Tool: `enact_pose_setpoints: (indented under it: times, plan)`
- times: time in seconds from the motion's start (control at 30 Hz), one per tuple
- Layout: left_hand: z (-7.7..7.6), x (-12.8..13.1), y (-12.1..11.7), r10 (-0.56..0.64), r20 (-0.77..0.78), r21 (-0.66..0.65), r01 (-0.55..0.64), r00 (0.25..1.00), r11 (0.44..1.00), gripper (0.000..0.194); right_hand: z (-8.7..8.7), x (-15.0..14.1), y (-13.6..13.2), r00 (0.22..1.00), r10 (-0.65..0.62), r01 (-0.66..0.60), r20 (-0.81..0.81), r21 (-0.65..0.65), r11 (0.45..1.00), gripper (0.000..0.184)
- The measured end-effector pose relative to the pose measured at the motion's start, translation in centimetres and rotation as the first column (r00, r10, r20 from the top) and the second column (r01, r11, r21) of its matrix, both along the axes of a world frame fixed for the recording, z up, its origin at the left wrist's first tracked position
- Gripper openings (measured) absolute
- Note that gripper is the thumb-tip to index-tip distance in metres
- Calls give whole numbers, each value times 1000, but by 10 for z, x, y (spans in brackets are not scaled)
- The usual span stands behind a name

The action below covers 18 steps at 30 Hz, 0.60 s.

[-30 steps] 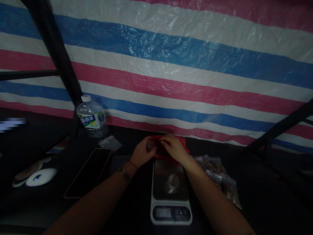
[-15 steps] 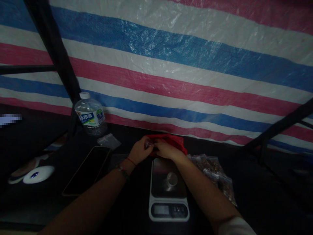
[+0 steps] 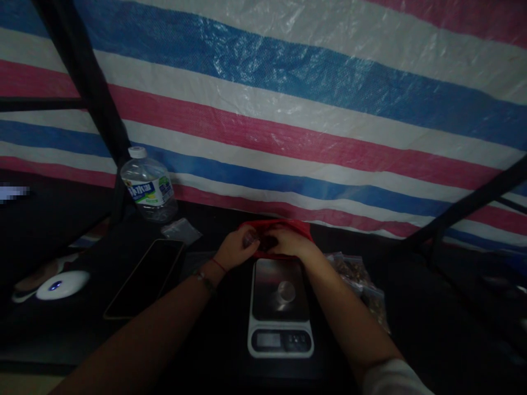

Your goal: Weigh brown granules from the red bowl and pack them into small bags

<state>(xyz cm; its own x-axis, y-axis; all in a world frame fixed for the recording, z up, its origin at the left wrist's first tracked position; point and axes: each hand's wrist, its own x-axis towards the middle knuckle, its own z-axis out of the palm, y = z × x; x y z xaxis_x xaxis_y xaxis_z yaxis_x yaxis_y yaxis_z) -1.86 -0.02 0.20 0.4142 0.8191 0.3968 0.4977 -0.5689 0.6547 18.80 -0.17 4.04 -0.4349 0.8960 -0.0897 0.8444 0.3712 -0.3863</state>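
Note:
My left hand is closed around a small clear round container at the mouth of a red plastic bag. Beside it, my right hand reaches into the bag's opening, its fingertips hidden among dark contents. Just in front of both hands lies a white digital scale with a metal plate. A small clear round lid or cup rests on that plate. Several zip bags filled with small brownish pieces lie beyond my right forearm.
To the left lie a phone and a clear zip bag. A large clear plastic bottle stands behind them by a dark metal post. A striped tarp hangs along the back of the black table.
My right fingers have shifted slightly away from my left hand, and more of the bag's dark opening and the clear container shows. The whole view has tilted a little.

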Motion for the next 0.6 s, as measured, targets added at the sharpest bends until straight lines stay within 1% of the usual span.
enact_pose_setpoints:
  times: [0.03,0.1,0.17,0.23,0.27,0.33,0.4,0.43,0.5,0.6]
  plan:
    - [0,0,0,-10,-9,5,10,1000,1000,26,0,-5,0,999,4,-4,46,-5,1000,48]
    - [-1,0,1,-22,-31,9,23,999,1000,29,0,-13,-2,990,22,-20,137,-14,1000,43]
    - [-3,-1,2,-24,-55,9,25,998,1000,30,1,-16,-4,985,26,-24,170,-15,1000,33]
    - [-4,-1,3,-20,-84,8,20,996,1000,31,3,-13,-7,982,-3,4,189,-5,1000,29]
    - [-4,0,3,-18,-95,9,19,995,1000,31,4,-9,-9,980,-32,32,195,4,999,30]
    - [-4,0,4,-21,-113,11,22,993,1000,31,5,-2,-13,973,-105,108,204,-3,994,42]
    - [-3,1,4,-22,-122,18,24,992,1000,31,3,3,-17,966,-151,165,208,-53,985,54]
    - [-3,1,3,-18,-124,24,21,992,999,32,2,4,-17,967,-154,173,203,-78,982,54]
    - [-2,1,1,-3,-127,41,8,992,999,35,0,4,-17,975,-134,151,180,-88,985,46]
    - [1,3,-3,39,-119,88,-28,992,996,40,-2,-1,-16,986,-94,102,141,-56,993,34]
